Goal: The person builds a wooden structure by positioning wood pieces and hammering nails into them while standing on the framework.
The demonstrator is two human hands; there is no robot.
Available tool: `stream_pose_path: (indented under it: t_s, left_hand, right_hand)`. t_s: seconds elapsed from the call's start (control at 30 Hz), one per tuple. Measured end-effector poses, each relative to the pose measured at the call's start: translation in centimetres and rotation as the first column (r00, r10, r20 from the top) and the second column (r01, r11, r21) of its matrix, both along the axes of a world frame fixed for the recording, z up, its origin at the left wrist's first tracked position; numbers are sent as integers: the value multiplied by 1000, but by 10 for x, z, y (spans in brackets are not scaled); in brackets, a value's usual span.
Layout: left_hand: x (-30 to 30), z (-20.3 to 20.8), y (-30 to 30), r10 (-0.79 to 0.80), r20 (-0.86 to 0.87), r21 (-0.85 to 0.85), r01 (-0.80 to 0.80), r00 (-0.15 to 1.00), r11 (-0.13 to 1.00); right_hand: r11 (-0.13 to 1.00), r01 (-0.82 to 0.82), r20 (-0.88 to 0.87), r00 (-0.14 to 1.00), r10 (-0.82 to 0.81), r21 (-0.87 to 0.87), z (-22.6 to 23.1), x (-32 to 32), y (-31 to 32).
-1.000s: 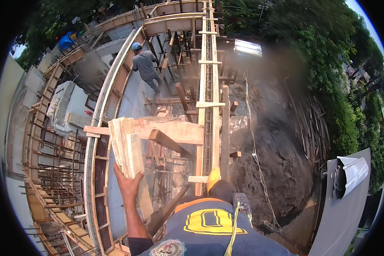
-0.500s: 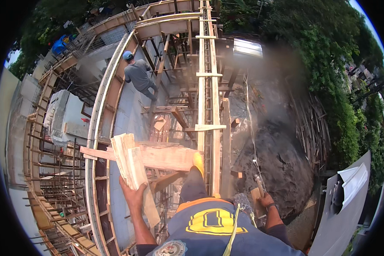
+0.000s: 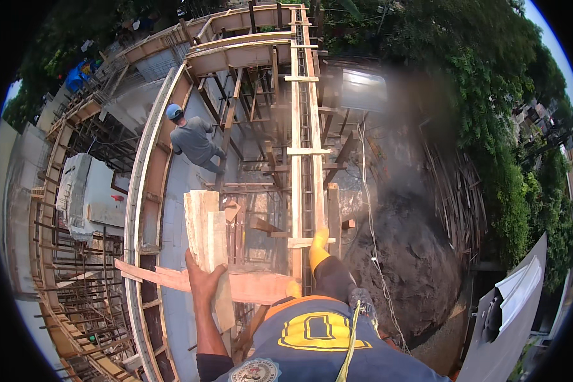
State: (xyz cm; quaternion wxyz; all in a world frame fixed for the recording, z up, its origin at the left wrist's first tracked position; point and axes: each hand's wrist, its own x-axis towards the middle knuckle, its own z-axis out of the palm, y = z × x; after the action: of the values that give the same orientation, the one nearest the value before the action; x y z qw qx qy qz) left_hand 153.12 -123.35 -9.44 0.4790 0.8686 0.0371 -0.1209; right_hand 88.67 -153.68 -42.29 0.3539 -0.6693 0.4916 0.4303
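My left hand (image 3: pixel 204 280) is wrapped around a small bundle of short wooden boards (image 3: pixel 204 232), held upright in front of me. At least two pale lengths show side by side, their lower ends beside my forearm. Behind them, a wider reddish plank (image 3: pixel 251 286) spans from the curved formwork on the left to the narrow formwork ahead. One yellow boot (image 3: pixel 319 245) is on that narrow beam formwork (image 3: pixel 296 210), and the other boot (image 3: pixel 293 289) shows at the plank's right end. My right hand is out of sight.
A person in a grey shirt and blue cap (image 3: pixel 194 143) stands by the curved wall formwork (image 3: pixel 137 172). Below are timber props and open gaps. On the right lie a dark sand heap (image 3: pixel 407 267), a hanging cable (image 3: pixel 369 210) and a metal sheet (image 3: pixel 509 312).
One foot has stepped forward along the narrow formwork. The boards in my left hand now stand more upright. My right hand, earlier around a wooden-looking piece, has dropped out of view.
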Motion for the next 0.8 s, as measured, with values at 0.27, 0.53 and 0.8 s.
stream_pose_path:
  t_s: [0.27,0.53,0.8]
  left_hand:
    - [88,-89,-86,9,-117,162,10,993,987]
    - [147,-196,-152,91,-304,5,-94,948,996]
    - [266,-239,-252,42,-419,109,5,907,994]
  right_hand:
    - [1000,8,-38,999,-7,28,66,219,-173]
    - [957,146,196,976,-97,-251,67,413,-379]
    - [961,184,122,979,-162,-204,47,633,-495]
